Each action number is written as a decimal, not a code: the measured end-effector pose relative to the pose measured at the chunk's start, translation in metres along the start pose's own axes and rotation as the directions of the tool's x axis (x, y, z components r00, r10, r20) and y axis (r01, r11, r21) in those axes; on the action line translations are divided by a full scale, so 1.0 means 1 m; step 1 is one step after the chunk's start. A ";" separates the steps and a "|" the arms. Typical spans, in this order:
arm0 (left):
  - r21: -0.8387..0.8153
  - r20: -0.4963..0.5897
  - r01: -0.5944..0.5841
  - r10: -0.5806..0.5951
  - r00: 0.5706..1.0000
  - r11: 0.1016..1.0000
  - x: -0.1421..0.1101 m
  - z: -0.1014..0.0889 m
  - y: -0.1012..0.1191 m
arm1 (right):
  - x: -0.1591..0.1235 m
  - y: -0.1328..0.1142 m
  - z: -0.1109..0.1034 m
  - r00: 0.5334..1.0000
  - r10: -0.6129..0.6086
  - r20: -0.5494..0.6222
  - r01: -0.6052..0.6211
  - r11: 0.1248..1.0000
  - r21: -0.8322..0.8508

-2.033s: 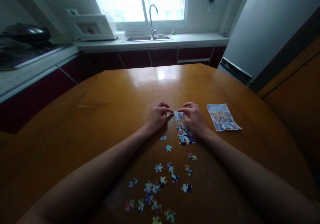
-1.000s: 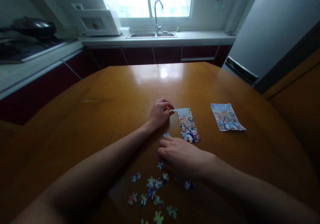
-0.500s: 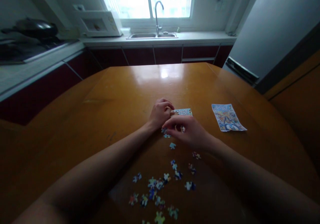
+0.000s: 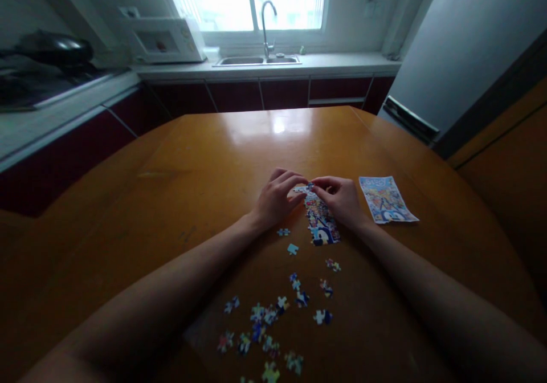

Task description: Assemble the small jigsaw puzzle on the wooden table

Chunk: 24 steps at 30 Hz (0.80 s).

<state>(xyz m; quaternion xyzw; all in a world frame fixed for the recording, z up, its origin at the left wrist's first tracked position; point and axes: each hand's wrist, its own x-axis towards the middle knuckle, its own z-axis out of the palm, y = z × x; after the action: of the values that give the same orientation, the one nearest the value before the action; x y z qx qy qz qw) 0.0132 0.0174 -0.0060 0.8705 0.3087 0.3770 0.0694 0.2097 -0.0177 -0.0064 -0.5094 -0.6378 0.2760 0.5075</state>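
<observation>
A partly joined jigsaw puzzle (image 4: 321,220) lies on the table, its left edge uneven with knobs and gaps. At its far end my right hand (image 4: 342,199) pinches a small blue puzzle piece (image 4: 310,185) between thumb and fingertips. My left hand (image 4: 280,196) rests at the puzzle's far left corner, thumb and forefinger apart on either side of a pale section; its fingertips come close to the pinched piece. Nearer me lie a pale blue loose piece (image 4: 293,249) and a small joined pair (image 4: 283,232). My right fingers cover part of the puzzle's right side.
Several loose puzzle pieces (image 4: 257,330) are scattered on the wooden table (image 4: 205,161) between my forearms. A creased picture sheet (image 4: 387,199) lies right of my right hand. Beyond the table are a sink (image 4: 243,61), a microwave (image 4: 158,41) and a wok (image 4: 55,47).
My right hand has moved away from me and to the right, to the puzzle's far end, uncovering most of the puzzle. My left thumb and forefinger have spread out along its left corner.
</observation>
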 end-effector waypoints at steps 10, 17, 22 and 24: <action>-0.068 -0.009 -0.046 0.046 0.999 0.997 0.001 0.001 0.004 | 0.000 -0.003 0.001 0.997 -0.059 0.039 0.058 0.997 0.049; -0.090 0.022 0.002 0.000 1.000 0.996 0.001 0.001 0.003 | 0.001 0.003 0.001 0.994 -0.060 0.096 0.050 0.994 0.099; -0.116 0.032 0.006 -0.002 0.999 0.993 0.001 0.001 0.005 | 0.002 0.004 0.001 0.998 -0.047 0.048 0.040 0.991 0.131; -0.112 0.014 0.001 0.000 1.000 0.994 0.001 0.002 0.004 | 0.002 0.003 0.001 0.997 -0.044 0.066 0.035 0.991 0.127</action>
<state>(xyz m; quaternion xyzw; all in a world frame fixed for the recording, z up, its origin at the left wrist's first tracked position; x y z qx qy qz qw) 0.0174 0.0153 -0.0052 0.8679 0.2867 0.3874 0.1204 0.2103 -0.0145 -0.0087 -0.4538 -0.6462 0.3230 0.5217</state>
